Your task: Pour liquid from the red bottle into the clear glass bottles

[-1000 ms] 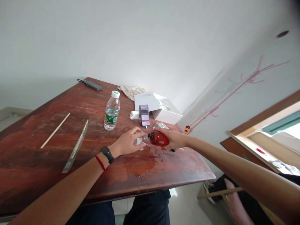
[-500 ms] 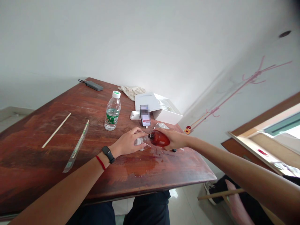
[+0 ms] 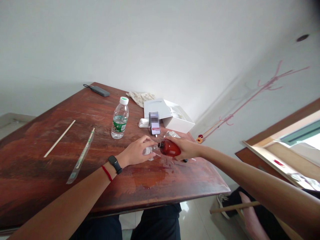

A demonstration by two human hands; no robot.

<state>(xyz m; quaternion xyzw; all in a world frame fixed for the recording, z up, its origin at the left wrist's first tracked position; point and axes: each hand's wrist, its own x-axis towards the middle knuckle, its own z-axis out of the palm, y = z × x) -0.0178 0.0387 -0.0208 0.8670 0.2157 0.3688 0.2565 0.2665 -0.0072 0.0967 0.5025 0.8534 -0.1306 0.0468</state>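
My right hand (image 3: 186, 148) grips a small amber bottle (image 3: 169, 148), tipped on its side with its neck pointing left. My left hand (image 3: 136, 151), with a black watch and red string at the wrist, is closed round a small clear container (image 3: 149, 151) that rests on the wooden table (image 3: 50, 166). The bottle's mouth meets the container's opening. A wet patch (image 3: 150, 175) spreads on the table just in front of both hands.
A water bottle (image 3: 119, 118) stands behind my left hand. A phone (image 3: 154, 124), a small white case (image 3: 143, 123) and an open white box (image 3: 170, 115) lie further back. A wooden stick (image 3: 59, 138) and a wrapped stick (image 3: 81, 156) lie on the left. A grey power bank (image 3: 98, 90) lies at the far edge.
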